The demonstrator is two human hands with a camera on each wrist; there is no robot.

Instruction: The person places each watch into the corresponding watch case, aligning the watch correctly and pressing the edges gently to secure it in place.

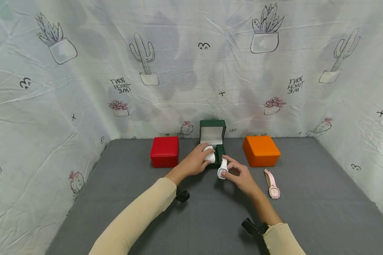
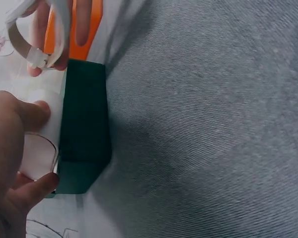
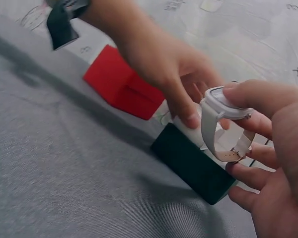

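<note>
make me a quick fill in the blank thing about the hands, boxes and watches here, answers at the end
1. The right hand holds a white watch, while the left hand grips a cushion coloured ____.
2. The open box is coloured ____.
3. In the head view, the red box stands to the ____ of the open box.
4. The box nearest the pink watch is coloured ____.

Missing words: white; green; left; orange

head pic bright, even, w/ soft shadows on gray tabletop [image 1: 210, 226]; wrist pics dimmer, cooler, slightly blurry.
</note>
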